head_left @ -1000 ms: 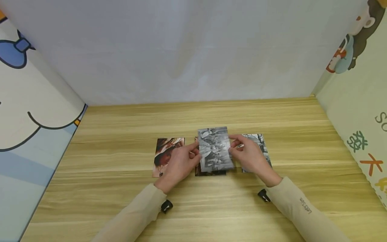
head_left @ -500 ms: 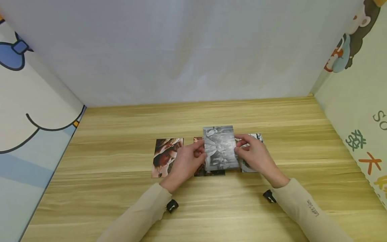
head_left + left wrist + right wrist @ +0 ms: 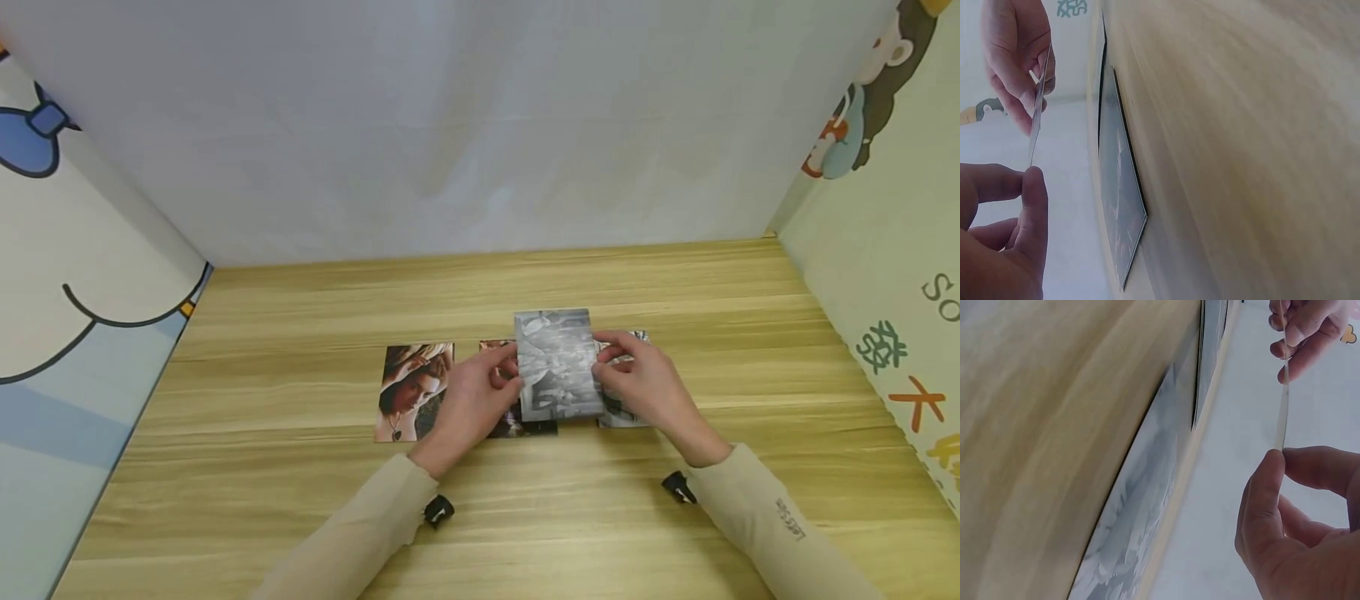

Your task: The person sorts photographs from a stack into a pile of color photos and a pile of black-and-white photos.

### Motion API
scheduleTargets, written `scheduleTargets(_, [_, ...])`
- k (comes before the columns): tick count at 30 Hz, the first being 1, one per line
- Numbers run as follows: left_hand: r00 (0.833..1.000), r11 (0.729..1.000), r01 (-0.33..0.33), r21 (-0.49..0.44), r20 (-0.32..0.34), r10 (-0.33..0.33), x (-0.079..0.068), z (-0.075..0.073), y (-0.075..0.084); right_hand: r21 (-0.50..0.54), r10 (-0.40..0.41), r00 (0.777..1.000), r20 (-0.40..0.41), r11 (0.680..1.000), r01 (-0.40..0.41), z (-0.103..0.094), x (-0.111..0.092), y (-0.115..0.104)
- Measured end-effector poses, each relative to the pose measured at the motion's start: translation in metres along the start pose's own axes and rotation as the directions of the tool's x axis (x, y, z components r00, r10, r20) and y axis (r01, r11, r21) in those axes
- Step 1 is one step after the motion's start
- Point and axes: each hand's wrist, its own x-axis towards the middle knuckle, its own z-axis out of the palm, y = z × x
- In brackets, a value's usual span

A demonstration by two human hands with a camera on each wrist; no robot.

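Observation:
A black-and-white photo card (image 3: 558, 365) is held up above the table between both hands. My left hand (image 3: 476, 398) pinches its left edge with thumb and fingertips; my right hand (image 3: 648, 387) pinches the right edge. Seen edge-on in the left wrist view, the held card (image 3: 1037, 115) hangs clear of the wood. Beneath it, a dark-toned photo card (image 3: 536, 429) lies mostly covered in the middle. On the left lies a brownish photo card (image 3: 408, 392) showing a portrait with a necklace. Another black-and-white photo card (image 3: 622, 415) lies at the right, partly behind my right hand.
The three lying cards form a row on the wood-grain table (image 3: 300, 500). A pale backdrop (image 3: 480, 150) rises at the table's far edge. Printed cartoon panels stand at the left (image 3: 90, 225) and right (image 3: 885, 242). Each cuff carries a black clip-like device.
Both hands have shifted slightly to the right with the held card, so more of the left portrait card shows and the right card is more covered. The grip is the same.

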Motion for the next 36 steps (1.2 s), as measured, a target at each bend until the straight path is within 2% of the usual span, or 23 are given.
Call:
scheduleTargets(5, [0.999,0.998,0.037,-0.054,0.007,-0.036,0.003,0.006,0.003,-0.014,0.002,1.000,-0.006,1.000,-0.002,-0.004,0.000,0.002])
scheduleTargets(16, [0.998,0.995,0.070,-0.075,0.009,-0.070,0.007,0.018,0.009,-0.019,0.009,1.000,-0.021,1.000,-0.010,-0.014,-0.004,0.005])
scheduleTargets(26, [0.999,0.993,0.041,-0.107,0.000,-0.041,0.011,0.031,0.015,-0.026,0.017,0.999,-0.035,1.000,-0.018,-0.024,-0.007,0.013])
scheduleTargets(36, [0.997,0.988,0.075,-0.136,0.038,-0.070,0.014,0.037,0.020,-0.008,0.033,0.999,-0.033,0.999,-0.033,-0.032,-0.008,0.016])
